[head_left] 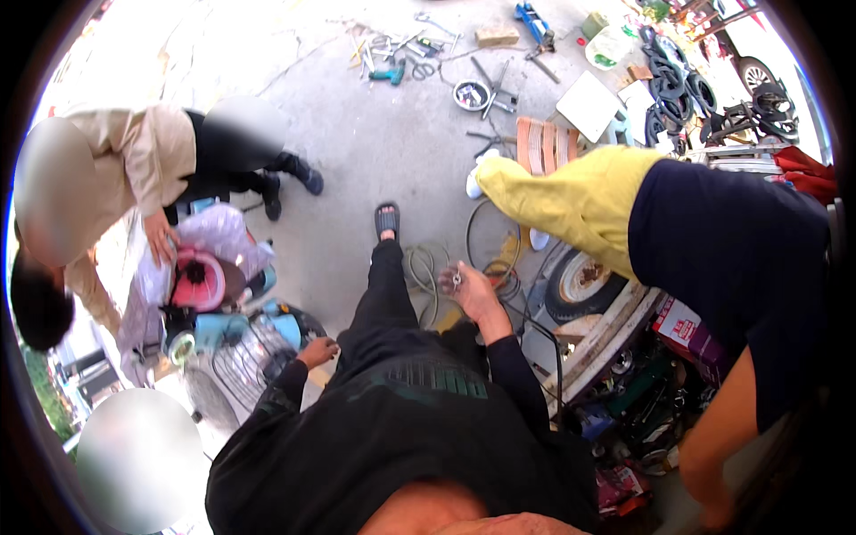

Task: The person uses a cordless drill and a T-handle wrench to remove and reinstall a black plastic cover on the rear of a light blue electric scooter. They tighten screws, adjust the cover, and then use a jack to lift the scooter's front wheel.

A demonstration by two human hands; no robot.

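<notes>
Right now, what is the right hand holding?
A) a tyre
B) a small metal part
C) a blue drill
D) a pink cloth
B: the right hand is raised with a small shiny metal part pinched in its fingers, above the coiled wire on the concrete floor.

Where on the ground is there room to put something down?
The bare concrete between the sandal, the black shoes and the scattered tools is free. It is crowded by the fan at the left hand, and around the wheel and boxes on the right.
</notes>
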